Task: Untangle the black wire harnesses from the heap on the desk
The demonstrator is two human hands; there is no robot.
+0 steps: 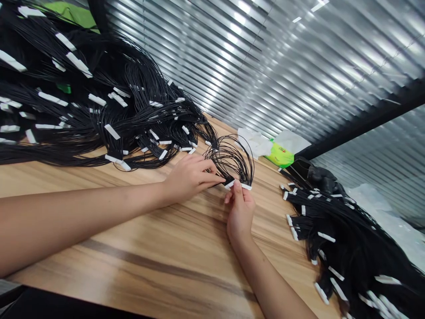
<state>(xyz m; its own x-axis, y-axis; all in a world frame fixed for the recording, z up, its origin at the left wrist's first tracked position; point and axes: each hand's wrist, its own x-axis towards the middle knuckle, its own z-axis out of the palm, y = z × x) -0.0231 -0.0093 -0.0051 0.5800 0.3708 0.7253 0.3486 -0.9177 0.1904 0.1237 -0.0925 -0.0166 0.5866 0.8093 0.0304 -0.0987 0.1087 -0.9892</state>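
Note:
Over the middle of the table, my right hand (241,212) pinches a long white connector (246,186) between thumb and fingers. Thin black wires (244,157) rise from that connector and curl in loops behind it, towards the large pile. My left hand (192,175) comes in from the left with its fingers pinched together at the connector's left end, where the black wires enter it. Its fingertips seem to grip a wire there, though the exact contact is too small to make out.
A big heap of black wire harnesses (133,102) with white connectors covers the table's back left. Another harness pile (345,239) lies on the right. A green and white packet (280,153) sits near the back edge of the wood-grain table (159,261). Corrugated metal wall (265,66) stands behind.

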